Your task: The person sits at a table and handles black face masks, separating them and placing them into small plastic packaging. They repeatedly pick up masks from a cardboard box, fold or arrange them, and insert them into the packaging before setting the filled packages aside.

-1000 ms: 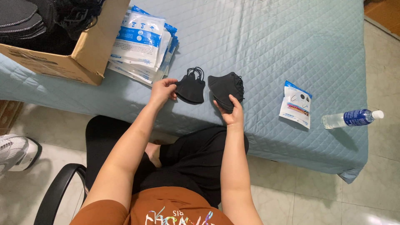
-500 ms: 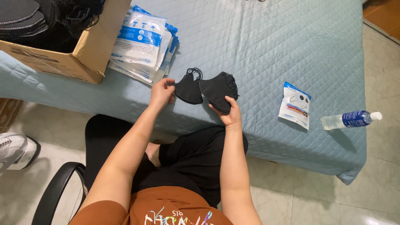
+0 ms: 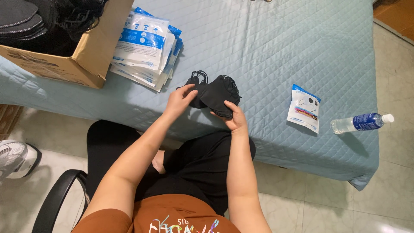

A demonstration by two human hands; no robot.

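Observation:
I hold black face masks over the near edge of a pale blue quilted bed (image 3: 276, 56). My right hand (image 3: 234, 119) grips a stack of black masks (image 3: 220, 96) from below. My left hand (image 3: 179, 100) pinches a single black mask (image 3: 197, 95) that now overlaps the left side of the stack. Black ear loops (image 3: 198, 76) stick out at the top of it.
A pile of white-and-blue mask pouches (image 3: 146, 47) lies to the left beside a cardboard box (image 3: 82, 60) full of black masks. One pouch (image 3: 304, 108) and a lying plastic water bottle (image 3: 360, 122) are at the right. A chair arm (image 3: 56, 198) and a shoe (image 3: 13, 157) are below left.
My left hand has carried the single mask rightward until it meets the stack in my right hand; a second ago the two were apart.

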